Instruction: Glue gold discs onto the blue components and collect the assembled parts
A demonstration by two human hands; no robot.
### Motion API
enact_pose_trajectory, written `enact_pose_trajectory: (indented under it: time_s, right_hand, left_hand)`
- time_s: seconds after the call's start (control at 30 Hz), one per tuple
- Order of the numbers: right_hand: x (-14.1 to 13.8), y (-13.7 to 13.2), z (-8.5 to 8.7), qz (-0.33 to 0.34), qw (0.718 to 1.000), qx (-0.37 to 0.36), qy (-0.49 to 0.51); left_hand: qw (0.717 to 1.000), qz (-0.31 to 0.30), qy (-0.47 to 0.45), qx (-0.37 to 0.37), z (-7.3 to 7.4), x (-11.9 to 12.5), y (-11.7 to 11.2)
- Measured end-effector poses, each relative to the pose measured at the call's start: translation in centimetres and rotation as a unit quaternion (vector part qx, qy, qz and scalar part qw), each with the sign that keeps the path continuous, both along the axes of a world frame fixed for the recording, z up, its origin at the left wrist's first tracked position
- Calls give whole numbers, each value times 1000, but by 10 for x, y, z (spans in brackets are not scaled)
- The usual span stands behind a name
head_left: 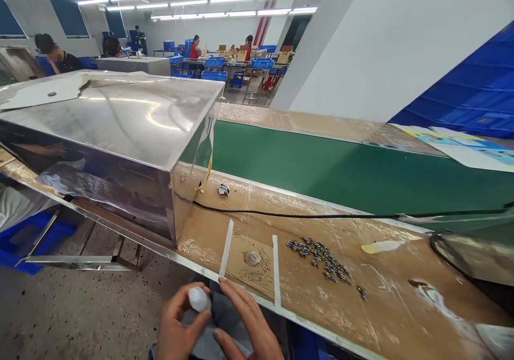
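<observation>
Long ceiling lights run over a factory hall, where seated workers (195,49) sit at far tables among blue plastic crates (214,62). Nearer, a green conveyor belt (321,172) runs alongside a cardboard-covered surface (381,290) with a metal edge, and a stainless steel box (100,124) stands at the belt's left end. On the surface lie a loose scatter of small blue-and-gold metal parts (321,258), two white plastic strips (226,247), and a clear round blob (252,258) between the strips. A black cable (321,216) stretches along the belt's edge. At the far right, the print on a colored sheet (461,145) is too blurred to read.

Below the metal edge, clear of the surface, the left hand (179,322) holds a rounded white plastic container (199,299), its fingers curled around it and pinching it against the thumb. The right hand (249,317) is just beside the container, its fingers held apart from the thumb.
</observation>
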State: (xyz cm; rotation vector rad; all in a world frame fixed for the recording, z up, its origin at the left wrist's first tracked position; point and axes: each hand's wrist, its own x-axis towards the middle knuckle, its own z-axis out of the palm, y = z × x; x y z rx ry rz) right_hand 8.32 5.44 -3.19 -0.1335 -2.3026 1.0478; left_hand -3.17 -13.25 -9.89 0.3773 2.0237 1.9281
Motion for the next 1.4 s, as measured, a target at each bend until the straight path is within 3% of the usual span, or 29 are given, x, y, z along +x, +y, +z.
enact_pose_trajectory:
  time_s: [0.1, 0.2, 0.33, 0.43, 0.53, 0.63, 0.77, 0.87, 1.2, 1.4]
  right_hand:
    - [1, -9, -12, -2, 999, -47, -24]
    - [12, -15, -2, -37, 991, -125, -40]
    - [23, -7, 14, -77, 976, -200, -29]
    - [32, 19, 18, -115, 978, -174, -22]
    - [44, 57, 20, -196, 977, -57, -57]
    - [47, 99, 14, -234, 963, 71, -115]
    - [37, 136, -2, -213, 943, 205, -155]
    - [30, 150, -9, -187, 928, 277, -163]
    - [20, 162, -5, -149, 909, 350, -171]
    - [20, 164, -5, -143, 907, 352, -182]
  left_hand:
    - [989, -85, 117, -16, 23, 9, 30]
    - [983, -132, 122, -18, 39, 14, 40]
    - [971, -207, 121, -1, 38, 14, 51]
    - [942, -219, 254, -10, 32, 5, 58]
    - [910, -159, 382, -37, 20, -13, 60]
    - [876, -130, 460, -67, -3, -31, 56]
    - [827, -157, 528, -112, -37, -43, 49]
    - [790, -165, 578, -117, -53, -46, 45]
    - [770, -123, 612, -131, -88, -47, 47]
    - [774, -122, 606, -137, -98, -46, 44]
